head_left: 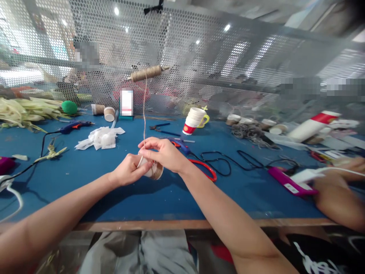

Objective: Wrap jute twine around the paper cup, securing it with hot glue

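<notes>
A paper cup [156,171], tipped on its side, has brown twine wound around its base end. My left hand [129,169] is closed around the rim end of the cup. Over the top of it, my right hand [162,152] pinches the twine [144,114] against the cup; the fingertips are partly hidden. That strand runs up to a spool of twine [146,73] hung on a stick at the mesh panel. Just right of my hands lie a glue gun [182,145] and red-handled scissors [209,173], partly covered by my right wrist.
Stacked paper cups [192,120], pliers [167,129] and a white crumpled bag [101,137] lie behind my hands. Another glue gun [74,126] and corn husks [28,110] are at left. Black cables cross the blue table [159,201]. A purple power strip [288,182] sits beside a co-worker's arm [336,198].
</notes>
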A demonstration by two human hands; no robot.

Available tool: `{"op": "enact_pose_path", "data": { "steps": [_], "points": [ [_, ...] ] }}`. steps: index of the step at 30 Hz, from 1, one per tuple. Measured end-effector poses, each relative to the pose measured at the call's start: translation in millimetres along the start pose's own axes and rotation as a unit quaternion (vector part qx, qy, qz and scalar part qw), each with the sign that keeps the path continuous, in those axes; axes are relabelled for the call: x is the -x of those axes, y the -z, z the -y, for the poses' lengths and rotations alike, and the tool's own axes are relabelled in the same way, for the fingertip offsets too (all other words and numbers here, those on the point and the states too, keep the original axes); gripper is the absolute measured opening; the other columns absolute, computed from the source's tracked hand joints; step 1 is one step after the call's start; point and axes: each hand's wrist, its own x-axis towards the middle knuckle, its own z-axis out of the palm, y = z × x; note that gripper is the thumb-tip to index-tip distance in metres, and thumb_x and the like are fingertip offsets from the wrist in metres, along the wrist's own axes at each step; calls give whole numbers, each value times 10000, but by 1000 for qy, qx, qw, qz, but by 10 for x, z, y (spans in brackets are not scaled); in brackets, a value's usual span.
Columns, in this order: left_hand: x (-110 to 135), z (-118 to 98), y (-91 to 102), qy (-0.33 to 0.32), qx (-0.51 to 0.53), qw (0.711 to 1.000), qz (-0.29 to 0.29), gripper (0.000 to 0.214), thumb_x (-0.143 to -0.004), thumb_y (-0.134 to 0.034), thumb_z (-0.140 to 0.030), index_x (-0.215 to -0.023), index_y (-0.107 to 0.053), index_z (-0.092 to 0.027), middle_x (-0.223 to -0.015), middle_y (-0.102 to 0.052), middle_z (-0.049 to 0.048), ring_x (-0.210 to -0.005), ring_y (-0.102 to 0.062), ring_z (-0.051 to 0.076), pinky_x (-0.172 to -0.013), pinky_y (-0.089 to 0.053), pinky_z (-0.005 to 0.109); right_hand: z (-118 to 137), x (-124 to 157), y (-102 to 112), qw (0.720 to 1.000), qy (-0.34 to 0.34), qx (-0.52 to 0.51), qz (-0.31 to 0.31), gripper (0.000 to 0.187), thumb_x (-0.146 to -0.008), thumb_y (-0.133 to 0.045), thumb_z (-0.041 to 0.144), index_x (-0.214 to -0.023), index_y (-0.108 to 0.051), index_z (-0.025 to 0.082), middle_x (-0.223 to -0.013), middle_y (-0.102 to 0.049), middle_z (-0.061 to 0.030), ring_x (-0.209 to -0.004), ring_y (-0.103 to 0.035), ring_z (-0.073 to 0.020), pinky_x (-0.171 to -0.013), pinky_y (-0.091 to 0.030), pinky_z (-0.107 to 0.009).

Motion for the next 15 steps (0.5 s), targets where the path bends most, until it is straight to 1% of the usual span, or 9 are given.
{"op": "enact_pose_path", "data": {
  "steps": [1, 3, 5, 7, 11, 15],
  "points": [
    [-3, -7, 2, 22, 22, 999, -5, 437, -800, -402, -452, -519, -470, -124, -479, -373, -33, -464, -283, 57, -434, -261, 194, 15, 19, 1, 1000, -5, -8, -26, 165, -719, -595, 297, -750, -647, 145, -917, -624, -55, -823, -573, -135, -769, -437, -278],
    [-11, -27, 6, 72, 68, 995, -18, 481, -779, -402, -511, -523, -495, -114, -477, -376, -28, -456, -278, 56, -417, -242, 192, 21, 61, 59, 997, -27, -27, -70, 174, -719, -595, 313, -752, -645, 149, -832, -634, -37, -745, -573, -124, -730, -449, -280],
    [-19, -49, 7, 109, 106, 988, -33, 511, -750, -412, -552, -542, -539, -103, -465, -385, -26, -446, -277, 55, -409, -234, 191, 12, 105, 141, 992, -48, -47, -105, 195, -701, -616, 337, -771, -648, 158, -793, -647, -27, -736, -576, -127, -737, -451, -289],
    [-24, -70, 2, 126, 135, 982, -46, 520, -724, -437, -570, -616, -603, -89, -476, -429, -17, -452, -306, 61, -419, -252, 190, -7, 140, 199, 987, -62, -64, -131, 208, -687, -632, 349, -782, -654, 166, -802, -658, -27, -756, -582, -132, -761, -449, -300],
    [-28, -92, -15, 139, 154, 977, -48, 551, -690, -463, -593, -705, -652, -75, -513, -489, 5, -477, -351, 73, -443, -283, 193, -67, 164, 209, 984, -81, -66, -147, 216, -678, -641, 362, -774, -657, 169, -799, -663, -29, -760, -585, -137, -773, -446, -311],
    [-16, -79, -21, 147, 135, 979, -45, 541, -704, -447, -582, -672, -640, -78, -498, -469, -1, -473, -345, 74, -439, -280, 194, -124, 160, 190, 983, -94, -61, -144, 211, -676, -642, 357, -760, -649, 164, -782, -659, -27, -746, -580, -133, -775, -439, -313]
  ]
}}
